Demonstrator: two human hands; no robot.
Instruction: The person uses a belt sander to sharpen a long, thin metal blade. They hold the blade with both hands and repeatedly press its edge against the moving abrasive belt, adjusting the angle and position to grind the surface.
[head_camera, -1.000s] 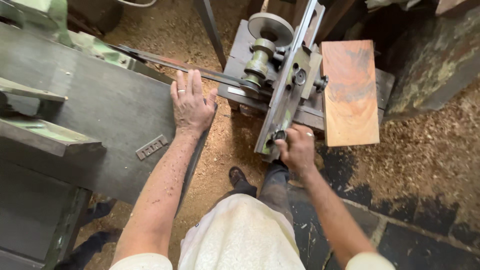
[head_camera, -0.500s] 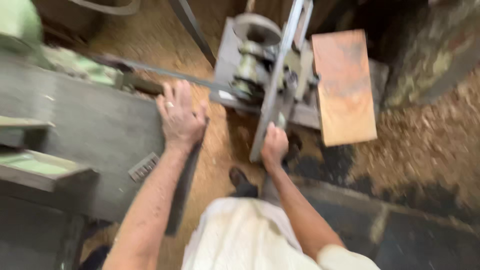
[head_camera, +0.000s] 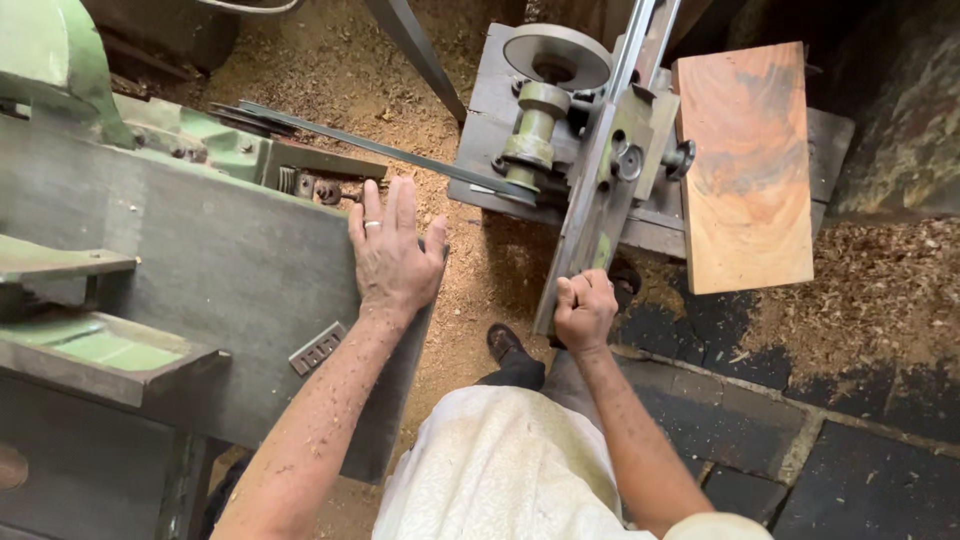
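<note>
Left hand (head_camera: 393, 255) laid flat, palm down, on the grey metal tabletop (head_camera: 220, 270) of the green woodworking machine (head_camera: 60, 80), fingers (head_camera: 400, 205) released and spread, grasping nothing; placed at the edge nearest the drive belt (head_camera: 380, 152), apparently as a brace for a body leaning over the gap. Ring visible on one finger. Right hand (head_camera: 586, 312) clenched round the lower end of a long grey metal bar (head_camera: 598, 180), thumb side up, knuckles tight (a pulling or steadying grip, by the look of it). Bar running upward and slightly rightward from the fist, across a small machine base (head_camera: 500, 120) carrying a round wheel (head_camera: 556, 55) and a stack of greenish pulleys (head_camera: 530, 135). Belt stretched from the green machine to those pulleys, well above the sawdust-covered floor (head_camera: 470, 270). Reddish wooden board (head_camera: 745, 165) lying flat just right of the bar, resting on the same base and overhanging it toward the viewer. Small ribbed metal plate (head_camera: 318, 348) lying loose on the tabletop near the left wrist. Dark shoe (head_camera: 503, 342) planted on the floor between the two machines, below both hands. Dark stone tiles (head_camera: 800, 420) at lower right, shavings heaped beside them.
</note>
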